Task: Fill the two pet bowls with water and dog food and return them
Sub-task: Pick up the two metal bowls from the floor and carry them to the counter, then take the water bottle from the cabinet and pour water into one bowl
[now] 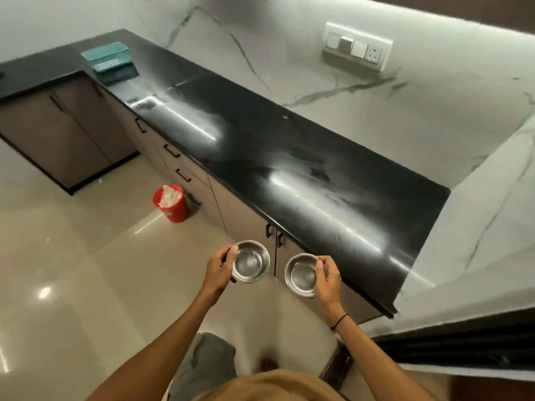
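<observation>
I hold two small steel pet bowls in the air above the floor, just in front of the counter's cupboards. My left hand (219, 267) grips the left bowl (251, 261) by its left rim. My right hand (327, 278) grips the right bowl (301, 274) by its right rim. Both bowls are upright and look empty and shiny inside. No water source or dog food is in view.
A long black counter (260, 146) runs from near right to far left along a marble wall with a switch panel (357, 47). A teal basket (108, 60) sits at the far corner. A red bin (171, 202) stands on the tiled floor by the drawers.
</observation>
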Available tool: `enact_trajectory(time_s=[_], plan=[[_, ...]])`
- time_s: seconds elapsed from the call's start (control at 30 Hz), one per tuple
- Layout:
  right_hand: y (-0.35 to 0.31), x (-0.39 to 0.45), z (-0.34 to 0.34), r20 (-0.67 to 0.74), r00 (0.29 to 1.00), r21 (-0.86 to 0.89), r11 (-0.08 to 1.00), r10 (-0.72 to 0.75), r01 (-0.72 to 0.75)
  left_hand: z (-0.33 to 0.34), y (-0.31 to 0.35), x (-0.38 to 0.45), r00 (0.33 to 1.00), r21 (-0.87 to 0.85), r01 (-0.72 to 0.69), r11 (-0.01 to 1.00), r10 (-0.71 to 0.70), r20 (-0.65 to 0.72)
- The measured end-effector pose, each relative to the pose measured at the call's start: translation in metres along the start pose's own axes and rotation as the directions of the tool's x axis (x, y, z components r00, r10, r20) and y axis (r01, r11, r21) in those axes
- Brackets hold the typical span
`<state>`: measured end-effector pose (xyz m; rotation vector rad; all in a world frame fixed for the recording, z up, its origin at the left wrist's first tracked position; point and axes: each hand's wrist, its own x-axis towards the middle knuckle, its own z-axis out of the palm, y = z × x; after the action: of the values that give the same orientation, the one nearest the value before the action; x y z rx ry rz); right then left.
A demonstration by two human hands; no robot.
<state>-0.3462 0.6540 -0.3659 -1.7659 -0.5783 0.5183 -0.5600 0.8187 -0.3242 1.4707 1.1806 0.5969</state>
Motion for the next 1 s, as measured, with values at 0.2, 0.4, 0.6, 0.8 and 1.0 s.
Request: enact_trajectory(time_s=[0.2, 0.4, 0.6, 0.8, 1.0], plan=[[-0.003, 0.07, 0.051, -0.164, 0.983, -0.019, 0.996, 0.086, -0.091, 0.007, 0.02, 0.118, 0.987, 0.006, -0.067, 0.998, 0.065, 0.148], [-0.026, 0.127, 0.086, -0.376, 0.908, 0.028, 0.981, 0.186, -0.19, 0.018, 0.036, 0.242, 0.938, -0.013, -0.071, 0.997, 0.071, 0.338], [-0.041, 0.173, 0.104, -0.585, 0.75, 0.142, 0.95, 0.308, -0.279, 0.044, 0.058, 0.335, 0.847, 0.035, 0.034, 0.999, -0.047, 0.529], [-0.018, 0.226, 0.099, -0.644, 0.624, 0.232, 0.89, 0.443, -0.392, 0.1, 0.065, 0.388, 0.759, 0.1, 0.141, 0.985, -0.172, 0.628], [0.004, 0.273, 0.088, -0.635, 0.492, 0.368, 0.793, 0.595, -0.485, 0.146, 0.061, 0.41, 0.737, 0.184, 0.176, 0.967, -0.253, 0.626]])
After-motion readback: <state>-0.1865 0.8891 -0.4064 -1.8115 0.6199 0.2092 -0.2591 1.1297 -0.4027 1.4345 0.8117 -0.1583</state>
